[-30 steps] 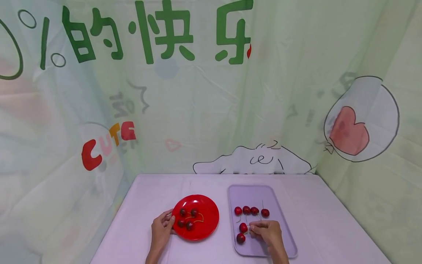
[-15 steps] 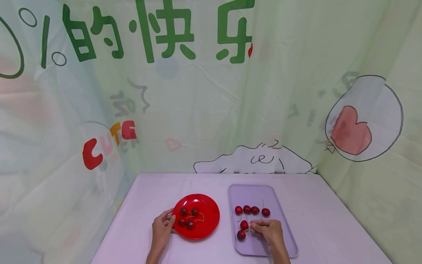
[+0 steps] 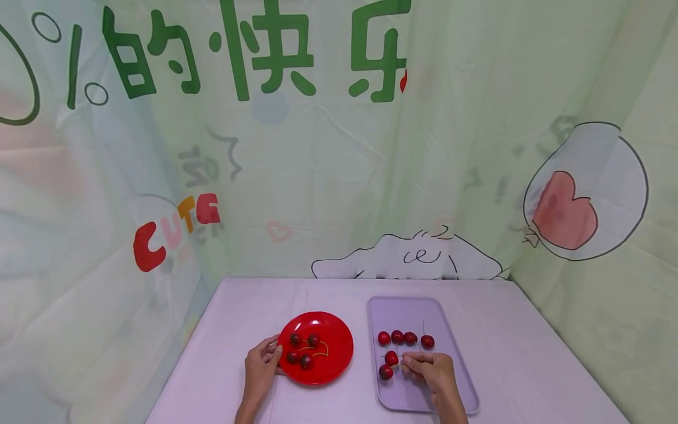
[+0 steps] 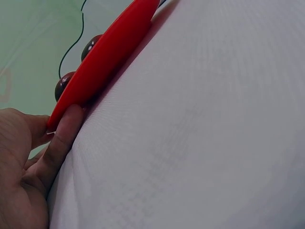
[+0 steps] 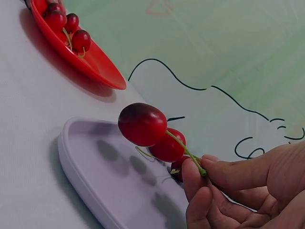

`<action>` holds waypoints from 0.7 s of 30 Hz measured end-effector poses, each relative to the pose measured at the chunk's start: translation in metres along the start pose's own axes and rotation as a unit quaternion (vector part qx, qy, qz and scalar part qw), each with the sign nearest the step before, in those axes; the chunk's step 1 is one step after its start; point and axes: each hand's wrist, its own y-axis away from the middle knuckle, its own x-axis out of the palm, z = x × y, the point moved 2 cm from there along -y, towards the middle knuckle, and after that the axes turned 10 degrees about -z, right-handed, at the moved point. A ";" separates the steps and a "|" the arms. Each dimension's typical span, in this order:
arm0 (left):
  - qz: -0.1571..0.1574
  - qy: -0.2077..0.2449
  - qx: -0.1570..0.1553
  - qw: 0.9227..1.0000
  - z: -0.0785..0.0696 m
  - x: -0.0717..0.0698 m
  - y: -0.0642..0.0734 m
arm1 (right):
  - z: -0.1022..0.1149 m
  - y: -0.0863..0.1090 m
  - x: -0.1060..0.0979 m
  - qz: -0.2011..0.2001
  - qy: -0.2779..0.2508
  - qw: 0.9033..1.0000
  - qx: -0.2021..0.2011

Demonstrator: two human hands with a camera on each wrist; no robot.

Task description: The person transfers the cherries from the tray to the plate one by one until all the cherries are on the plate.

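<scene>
Over the last second I saw the pair of cherries (image 3: 386,372) shift slightly toward the far edge of the tray (image 3: 408,309), while the right hand (image 3: 433,371) barely moved. I took that to mean the stems were swinging the fruit round with the pinch secure, the pair apart from the row of four cherries (image 3: 410,338) across the tray's middle.

The right thumb and fingertips were pinching the stem end (image 5: 203,171), touching no fruit that I could make out. The pair sat just left of that pinch, near the tray's left edge; from the right wrist it looked raised off the tray.

The left hand (image 3: 259,368) was pinching the left rim of the plate (image 3: 339,335), a finger beneath it. Four more cherries (image 3: 306,361) lay there, between the tabletop's (image 3: 503,330) left edge and the tray.
</scene>
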 end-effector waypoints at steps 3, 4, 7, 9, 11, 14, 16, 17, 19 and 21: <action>-0.001 0.002 0.000 1.000 0.001 0.000 0.000 | 0.000 0.000 0.000 0.000 -0.006 1.000 0.000; -0.001 0.003 0.000 1.000 0.001 0.000 0.000 | -0.001 0.000 0.000 0.000 -0.008 1.000 0.000; 0.000 0.004 0.001 1.000 0.000 -0.001 0.000 | -0.002 0.000 0.000 -0.001 -0.011 1.000 -0.003; 0.000 0.007 0.003 1.000 0.000 -0.001 0.000 | -0.002 -0.001 0.001 0.000 -0.011 1.000 -0.004; -0.001 0.007 0.004 1.000 -0.001 -0.001 0.000 | -0.002 -0.001 0.002 0.000 -0.011 1.000 -0.003; -0.002 0.008 0.007 1.000 -0.001 -0.001 0.000 | -0.003 -0.001 0.004 0.001 -0.011 1.000 -0.002; -0.003 0.008 0.010 1.000 -0.001 -0.001 0.000 | -0.003 0.000 0.005 -0.001 -0.011 1.000 -0.004; -0.004 0.006 0.010 1.000 0.000 -0.001 0.000 | -0.003 0.000 0.006 -0.001 -0.012 1.000 -0.005; -0.004 0.005 0.010 1.000 0.000 0.000 0.000 | -0.004 0.000 0.008 0.002 -0.015 1.000 -0.009; -0.002 0.004 0.006 1.000 0.001 0.000 -0.001 | -0.004 0.000 0.010 0.001 -0.020 1.000 -0.010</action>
